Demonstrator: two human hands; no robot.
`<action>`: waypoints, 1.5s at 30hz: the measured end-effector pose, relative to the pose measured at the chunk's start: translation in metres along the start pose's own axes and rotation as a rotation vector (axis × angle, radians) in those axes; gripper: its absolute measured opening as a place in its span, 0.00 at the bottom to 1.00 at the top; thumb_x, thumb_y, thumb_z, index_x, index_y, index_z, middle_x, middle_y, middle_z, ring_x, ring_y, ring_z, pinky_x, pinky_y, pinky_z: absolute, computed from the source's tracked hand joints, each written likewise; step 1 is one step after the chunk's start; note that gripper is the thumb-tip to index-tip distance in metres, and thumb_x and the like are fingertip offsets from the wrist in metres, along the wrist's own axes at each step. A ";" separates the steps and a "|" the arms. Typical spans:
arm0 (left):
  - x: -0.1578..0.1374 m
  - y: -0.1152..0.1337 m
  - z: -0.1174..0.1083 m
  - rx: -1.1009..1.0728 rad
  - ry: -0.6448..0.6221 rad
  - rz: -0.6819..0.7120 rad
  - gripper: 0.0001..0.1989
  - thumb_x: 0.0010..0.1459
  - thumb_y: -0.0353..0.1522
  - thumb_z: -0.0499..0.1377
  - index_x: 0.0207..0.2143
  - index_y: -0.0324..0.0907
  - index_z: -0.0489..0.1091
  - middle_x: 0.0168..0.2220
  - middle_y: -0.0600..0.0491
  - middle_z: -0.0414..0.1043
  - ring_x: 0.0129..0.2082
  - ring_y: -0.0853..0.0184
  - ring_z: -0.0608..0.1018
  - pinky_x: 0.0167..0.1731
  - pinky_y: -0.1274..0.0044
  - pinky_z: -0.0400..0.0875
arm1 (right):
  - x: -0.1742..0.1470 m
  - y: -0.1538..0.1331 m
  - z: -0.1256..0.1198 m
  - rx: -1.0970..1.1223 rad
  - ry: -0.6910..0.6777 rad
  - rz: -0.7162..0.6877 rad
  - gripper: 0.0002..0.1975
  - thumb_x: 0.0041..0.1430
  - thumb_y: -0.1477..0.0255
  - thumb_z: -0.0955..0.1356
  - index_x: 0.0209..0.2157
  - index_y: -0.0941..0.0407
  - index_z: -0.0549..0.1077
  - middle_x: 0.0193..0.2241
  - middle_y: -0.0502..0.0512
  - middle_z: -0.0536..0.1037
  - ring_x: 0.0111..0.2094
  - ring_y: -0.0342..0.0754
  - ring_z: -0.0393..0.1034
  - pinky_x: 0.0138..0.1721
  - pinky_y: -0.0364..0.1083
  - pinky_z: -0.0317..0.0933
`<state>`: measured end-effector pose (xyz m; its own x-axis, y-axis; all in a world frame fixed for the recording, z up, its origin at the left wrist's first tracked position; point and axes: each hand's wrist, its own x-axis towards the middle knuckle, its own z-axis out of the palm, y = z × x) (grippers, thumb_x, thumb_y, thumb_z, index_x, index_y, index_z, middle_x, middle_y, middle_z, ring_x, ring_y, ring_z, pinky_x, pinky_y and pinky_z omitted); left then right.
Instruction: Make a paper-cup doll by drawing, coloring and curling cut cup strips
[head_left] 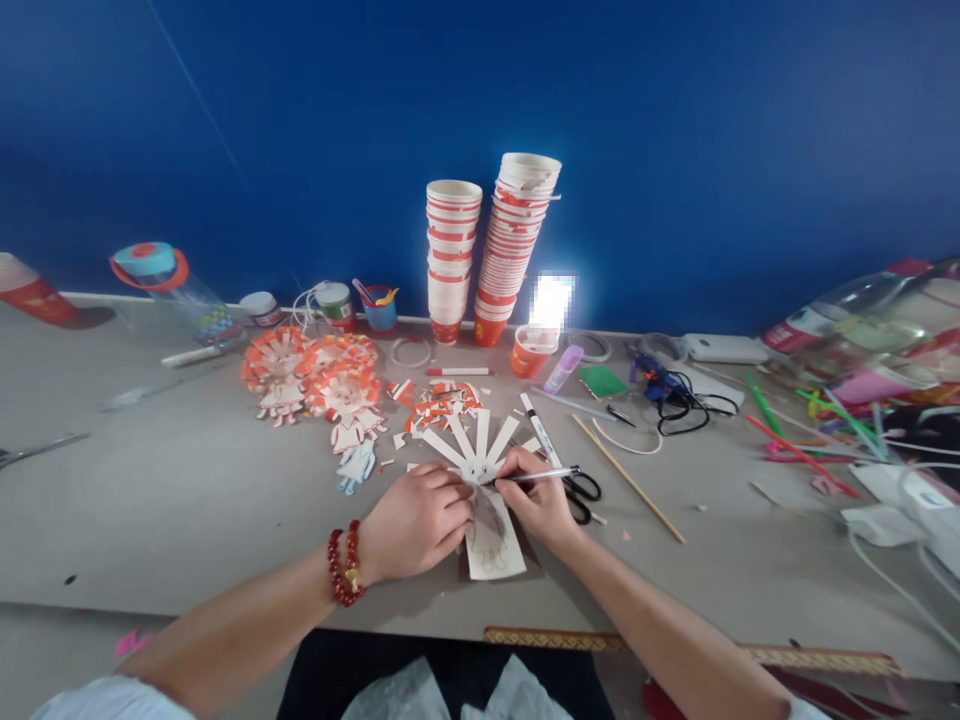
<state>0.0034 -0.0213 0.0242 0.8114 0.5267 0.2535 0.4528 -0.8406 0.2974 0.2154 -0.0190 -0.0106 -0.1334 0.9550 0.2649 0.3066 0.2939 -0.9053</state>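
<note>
In front of me lies a white paper cutout [495, 558], with strips fanned out at its top, small drawn eyes and pencil-like lines below. My left hand [421, 520] lies over its left side, fingers fairly flat and pressing on the paper. A slim pen [541, 476] is pinched in my right hand [541, 505], its tip at the drawn face. Beside that hand are a white marker [540, 428] and black-handled scissors [583, 495], partly hidden. Finished-looking paper figures with orange frilled heads [311, 375] sit to the left, near orange paper scraps [446, 402].
Two tall stacks of paper cups [453, 260] stand by the blue wall. A lit phone [552, 300] leans in a paper cup [532, 355]. To the right lie a wooden stick [630, 480], a blue glue gun [660, 380], plastic bottles [847, 310] and a power strip [919, 500].
</note>
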 end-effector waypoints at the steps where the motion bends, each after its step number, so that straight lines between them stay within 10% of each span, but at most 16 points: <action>1: 0.000 0.000 0.000 0.003 0.000 0.000 0.10 0.65 0.33 0.52 0.41 0.41 0.72 0.45 0.49 0.75 0.47 0.63 0.74 0.54 0.66 0.63 | 0.000 0.001 0.000 -0.005 0.004 0.005 0.05 0.51 0.78 0.64 0.24 0.55 0.66 0.20 0.46 0.66 0.22 0.42 0.60 0.25 0.41 0.54; 20: 0.001 -0.001 -0.001 -0.009 0.049 0.017 0.10 0.65 0.32 0.51 0.38 0.42 0.72 0.41 0.50 0.76 0.44 0.64 0.75 0.54 0.67 0.64 | -0.003 0.001 -0.007 0.051 0.131 0.004 0.02 0.57 0.74 0.65 0.30 0.54 0.68 0.22 0.47 0.68 0.22 0.43 0.63 0.24 0.42 0.58; 32: 0.003 -0.023 -0.008 -0.054 0.308 -0.139 0.10 0.64 0.30 0.51 0.34 0.41 0.72 0.32 0.50 0.74 0.36 0.64 0.74 0.39 0.71 0.69 | 0.015 -0.009 -0.058 -0.096 0.418 -0.065 0.07 0.60 0.67 0.67 0.39 0.54 0.69 0.28 0.53 0.75 0.29 0.48 0.71 0.28 0.45 0.64; 45: 0.001 -0.029 -0.006 -0.070 0.456 -0.149 0.06 0.63 0.28 0.51 0.37 0.41 0.68 0.33 0.50 0.74 0.36 0.65 0.75 0.43 0.70 0.70 | 0.011 -0.005 -0.046 -0.044 0.206 -0.018 0.08 0.62 0.66 0.65 0.38 0.56 0.69 0.24 0.50 0.74 0.23 0.44 0.68 0.22 0.41 0.57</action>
<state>-0.0111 0.0045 0.0213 0.4879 0.6555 0.5764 0.5126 -0.7497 0.4186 0.2560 -0.0077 0.0124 0.0548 0.9361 0.3474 0.3472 0.3084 -0.8856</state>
